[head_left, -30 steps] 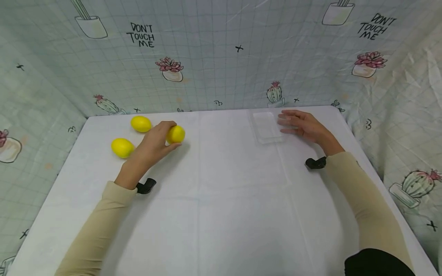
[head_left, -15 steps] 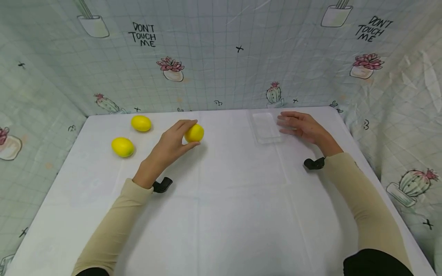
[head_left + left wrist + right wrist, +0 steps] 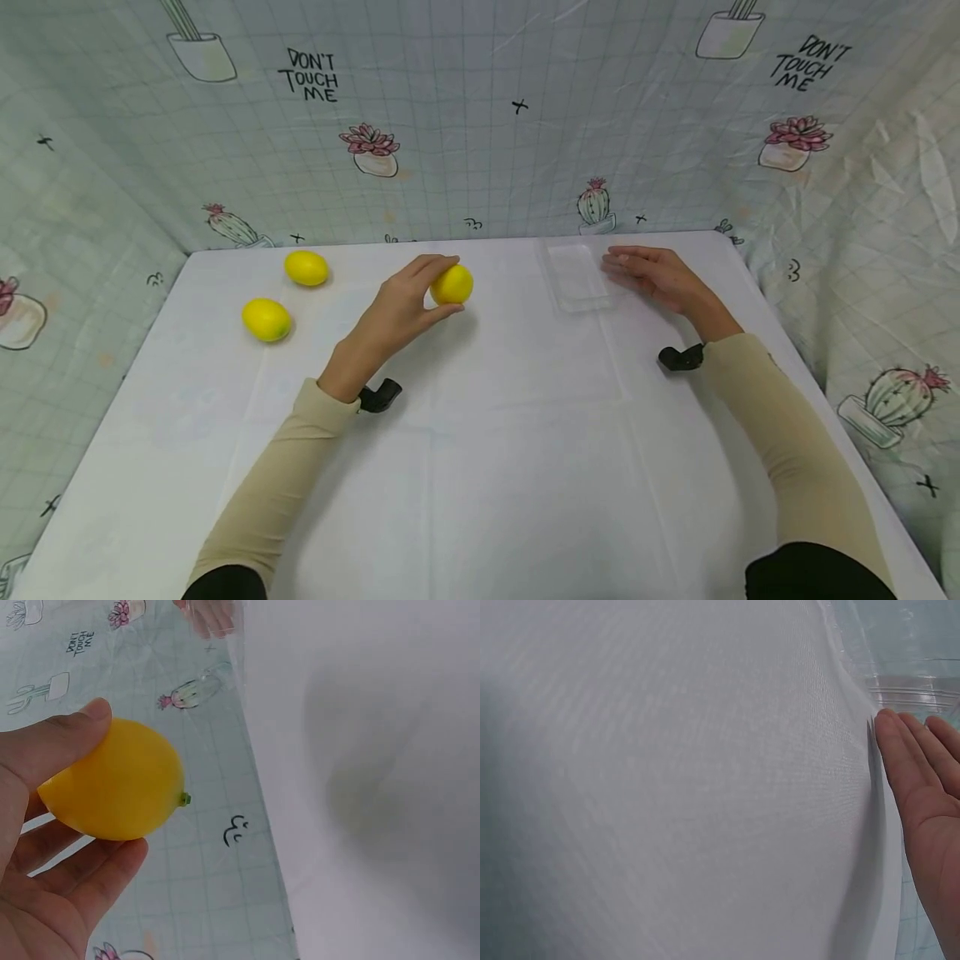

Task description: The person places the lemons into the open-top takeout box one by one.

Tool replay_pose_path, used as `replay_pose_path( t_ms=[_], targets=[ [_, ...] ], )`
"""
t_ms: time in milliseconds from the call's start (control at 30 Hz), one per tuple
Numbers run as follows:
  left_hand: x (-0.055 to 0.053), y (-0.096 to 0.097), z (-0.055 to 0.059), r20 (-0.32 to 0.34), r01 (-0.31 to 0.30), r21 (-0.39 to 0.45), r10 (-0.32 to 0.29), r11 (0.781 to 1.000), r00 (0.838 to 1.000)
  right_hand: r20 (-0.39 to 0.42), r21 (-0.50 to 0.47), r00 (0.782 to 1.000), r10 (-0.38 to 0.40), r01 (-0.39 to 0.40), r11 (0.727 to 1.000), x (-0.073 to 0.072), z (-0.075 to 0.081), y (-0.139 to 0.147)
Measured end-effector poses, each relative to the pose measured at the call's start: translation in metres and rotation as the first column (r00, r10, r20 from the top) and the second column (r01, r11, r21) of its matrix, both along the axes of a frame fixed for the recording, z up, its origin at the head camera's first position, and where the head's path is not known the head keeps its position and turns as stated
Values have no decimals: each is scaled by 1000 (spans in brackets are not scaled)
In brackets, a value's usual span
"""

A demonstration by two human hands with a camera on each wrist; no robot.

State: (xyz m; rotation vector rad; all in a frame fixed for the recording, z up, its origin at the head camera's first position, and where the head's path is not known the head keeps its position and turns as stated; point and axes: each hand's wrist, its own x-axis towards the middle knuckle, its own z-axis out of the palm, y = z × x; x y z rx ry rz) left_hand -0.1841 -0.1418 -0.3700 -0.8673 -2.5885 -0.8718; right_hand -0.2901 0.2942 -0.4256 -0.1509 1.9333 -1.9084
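My left hand (image 3: 408, 304) holds a yellow lemon (image 3: 452, 285) above the white table, a little left of its middle. In the left wrist view the thumb lies on one side of that lemon (image 3: 124, 784) and the fingers on the other; its small green stem end points away from the palm. At the back right stands a clear plastic box (image 3: 577, 279). Beside its right side is my right hand (image 3: 656, 279), fingers straight and close together. In the right wrist view the fingertips (image 3: 886, 724) are at the clear box wall (image 3: 915, 694); whether they touch it I cannot tell.
Two more lemons lie at the back left, one lemon (image 3: 306, 268) near the back edge and another lemon (image 3: 266, 320) closer in. A printed cloth (image 3: 465, 125) hangs behind the table (image 3: 510, 467) and along both sides.
My left hand has carried the lemon to the right, away from the two others and towards the clear box. The right hand's fingers have drawn closer together beside the box.
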Motion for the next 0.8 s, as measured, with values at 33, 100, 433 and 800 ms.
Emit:
replay_pose_path(
  t_ms=[33, 100, 433, 800],
  targets=[
    [0, 2, 1, -1, 3, 4, -3, 1000, 1000, -1, -4, 1000, -1, 1, 1000, 0, 0, 0],
    [-1, 5, 2, -2, 8, 11, -8, 1000, 1000, 2, -20, 1000, -3, 4, 1000, 1, 0, -1],
    [-6, 22, 2, 15, 24, 35, -25, 999, 1000, 20, -25, 1000, -14, 14, 1000, 3, 1, -2],
    [-14, 46, 7, 37, 58, 60, -61, 996, 997, 30, -40, 999, -35, 37, 999, 3, 0, -5]
  ],
)
